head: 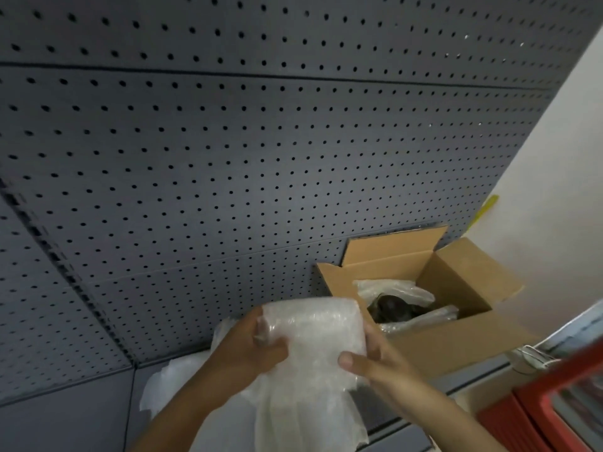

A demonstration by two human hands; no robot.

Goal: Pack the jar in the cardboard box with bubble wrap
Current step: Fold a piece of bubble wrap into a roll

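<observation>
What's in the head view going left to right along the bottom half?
Left hand → bubble wrap bundle → right hand → open cardboard box → red container at the right edge.

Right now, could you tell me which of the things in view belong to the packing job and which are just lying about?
Belong to the job:
- bubble wrap bundle, gripped by the left hand and the right hand
- open cardboard box
- wrap in the box around something dark

Lying about:
- red container
- yellow tag
- grey pegboard
</observation>
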